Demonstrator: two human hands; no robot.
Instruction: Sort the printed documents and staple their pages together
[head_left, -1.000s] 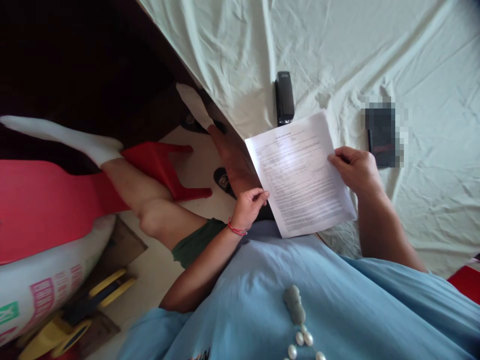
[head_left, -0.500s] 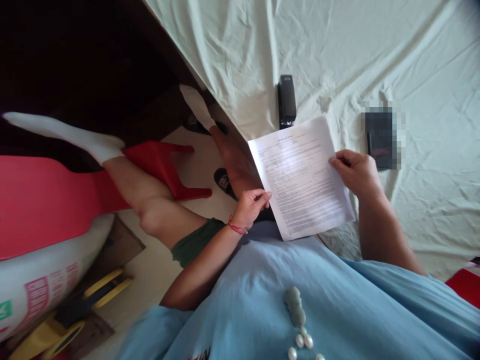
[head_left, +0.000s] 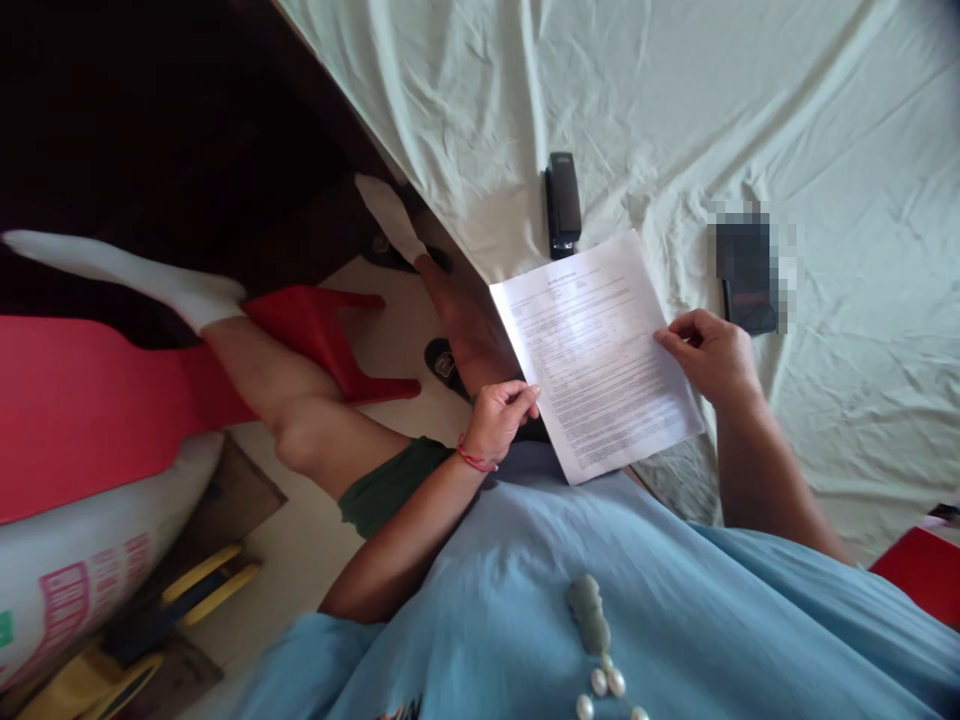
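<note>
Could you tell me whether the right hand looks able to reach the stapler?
Likely yes: the stapler lies in view beyond the top edge of the paper, though the right hand holds that paper.

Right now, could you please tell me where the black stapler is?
In the head view, the black stapler lies on the pale cloth, upper right of centre, beyond the top edge of the paper.

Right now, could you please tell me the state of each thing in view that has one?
Paper, unfolded, printed side showing
Left hand, pinching the paper
Right hand, pinching its opposite edge
Cloth, wrinkled
Stapler, resting on cloth
Dark object, lying on cloth, pixelated
Bracelet, worn
Socks, worn
</note>
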